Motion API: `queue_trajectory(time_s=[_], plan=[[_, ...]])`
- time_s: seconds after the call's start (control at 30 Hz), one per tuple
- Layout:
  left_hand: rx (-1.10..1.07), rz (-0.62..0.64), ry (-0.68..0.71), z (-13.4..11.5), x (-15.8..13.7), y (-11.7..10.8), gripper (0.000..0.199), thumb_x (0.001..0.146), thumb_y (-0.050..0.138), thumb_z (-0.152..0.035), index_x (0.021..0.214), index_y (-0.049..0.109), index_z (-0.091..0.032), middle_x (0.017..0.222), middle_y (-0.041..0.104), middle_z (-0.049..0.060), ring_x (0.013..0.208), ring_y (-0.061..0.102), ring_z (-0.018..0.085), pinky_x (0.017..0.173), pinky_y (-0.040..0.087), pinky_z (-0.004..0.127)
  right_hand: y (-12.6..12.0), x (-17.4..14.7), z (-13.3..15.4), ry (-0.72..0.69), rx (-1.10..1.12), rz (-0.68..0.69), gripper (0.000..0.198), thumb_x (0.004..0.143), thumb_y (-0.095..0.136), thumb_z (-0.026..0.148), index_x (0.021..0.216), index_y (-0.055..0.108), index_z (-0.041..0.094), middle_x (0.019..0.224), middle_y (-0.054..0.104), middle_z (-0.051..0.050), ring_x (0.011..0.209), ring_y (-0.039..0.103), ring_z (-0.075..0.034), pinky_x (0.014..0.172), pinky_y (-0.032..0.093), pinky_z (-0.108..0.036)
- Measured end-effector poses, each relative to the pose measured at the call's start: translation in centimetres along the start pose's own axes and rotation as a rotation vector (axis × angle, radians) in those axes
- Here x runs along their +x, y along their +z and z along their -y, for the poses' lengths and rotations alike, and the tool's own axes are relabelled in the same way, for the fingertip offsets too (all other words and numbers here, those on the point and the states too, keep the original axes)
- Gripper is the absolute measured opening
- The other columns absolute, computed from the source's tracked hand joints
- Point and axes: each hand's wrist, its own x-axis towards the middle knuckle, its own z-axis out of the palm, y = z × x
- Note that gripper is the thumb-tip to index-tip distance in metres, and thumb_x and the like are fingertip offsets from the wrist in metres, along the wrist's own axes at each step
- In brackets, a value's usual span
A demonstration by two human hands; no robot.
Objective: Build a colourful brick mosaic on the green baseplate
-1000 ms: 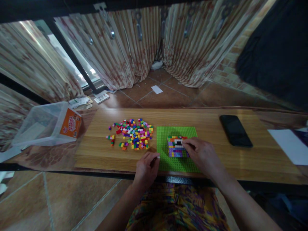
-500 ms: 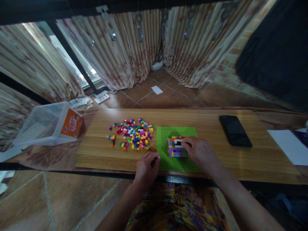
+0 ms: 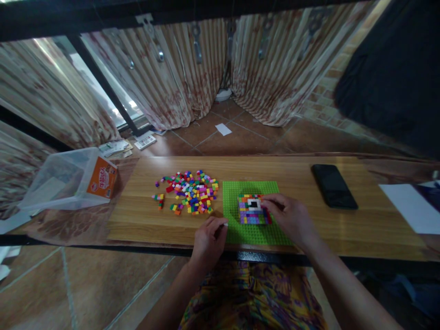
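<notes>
A block built of many-coloured toy bricks (image 3: 252,215) stands on a green studded baseplate (image 3: 233,236). White bricks frame a dark square opening in its top. My right hand (image 3: 292,217) is closed in a pinch at the block's upper right corner, and what its fingertips hold, if anything, is hidden. At the baseplate's left edge my left hand (image 3: 209,238) rests closed, with a small white brick (image 3: 226,224) showing at its fingertips. Left of the baseplate lies a spread pile of loose toy bricks (image 3: 195,192).
A black phone (image 3: 334,186) lies on the right of the wooden table (image 3: 147,229). Off its left end stands a clear plastic bin (image 3: 65,178) with an orange label. White paper (image 3: 402,206) lies at the right.
My right hand has drawn slightly to the right, uncovering more of the white bricks around the dark opening. My left hand stays in place with the white brick.
</notes>
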Motion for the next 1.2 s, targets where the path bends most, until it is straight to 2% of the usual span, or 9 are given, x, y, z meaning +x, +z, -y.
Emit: queue_trajectory(time_s=[0.3, 0.57, 0.77, 0.97, 1.2], plan=[[-0.046, -0.029, -0.017, -0.2, 0.1, -0.1, 0.016, 0.089, 0.053, -0.021, 0.098, 0.066, -0.021, 0.087, 0.068, 0.004, 0.081, 0.064, 0.015, 0.073, 0.051, 0.026, 1.2, 0.2, -0.4, 0.076, 0.152, -0.032, 0.02, 0.079, 0.058, 0.03, 0.091, 0.071, 0.019, 0.089, 0.076, -0.006, 0.081, 0.071, -0.021, 0.074, 0.054, -0.033], [-0.045, -0.021, -0.021, -0.3, 0.2, -0.2, 0.016, 0.089, 0.054, -0.021, 0.098, 0.067, -0.02, 0.088, 0.068, 0.004, 0.081, 0.064, 0.015, 0.074, 0.051, 0.026, 1.3, 0.6, -0.7, 0.11, 0.159, -0.007, 0.019, 0.078, 0.059, 0.03, 0.088, 0.07, 0.019, 0.084, 0.075, -0.005, 0.076, 0.07, -0.019, 0.07, 0.053, -0.031], [-0.07, -0.033, -0.03, -0.5, 0.4, -0.2, 0.016, 0.089, 0.054, -0.022, 0.097, 0.067, -0.02, 0.086, 0.069, 0.004, 0.079, 0.065, 0.015, 0.072, 0.051, 0.026, 1.5, 0.7, -0.6, 0.111, 0.123, -0.037, 0.015, 0.077, 0.059, 0.028, 0.083, 0.07, 0.019, 0.079, 0.075, -0.004, 0.072, 0.069, -0.018, 0.068, 0.052, -0.029], [-0.138, -0.051, -0.03, -2.2, 2.0, -0.4, 0.016, 0.088, 0.054, -0.022, 0.094, 0.069, -0.02, 0.087, 0.071, 0.003, 0.08, 0.065, 0.015, 0.075, 0.051, 0.026, 1.7, 0.6, -0.3, 0.111, 0.131, -0.062, 0.013, 0.076, 0.059, 0.025, 0.083, 0.07, 0.019, 0.079, 0.075, -0.004, 0.072, 0.069, -0.018, 0.069, 0.052, -0.029], [-0.215, -0.036, -0.032, -3.7, 3.9, 0.1, 0.016, 0.088, 0.054, -0.023, 0.095, 0.068, -0.02, 0.086, 0.071, 0.001, 0.078, 0.066, 0.014, 0.073, 0.052, 0.024, 1.6, -1.2, -1.5, 0.084, 0.285, -0.149, 0.023, 0.082, 0.058, 0.038, 0.087, 0.071, 0.02, 0.086, 0.075, -0.005, 0.079, 0.069, -0.02, 0.073, 0.053, -0.032]])
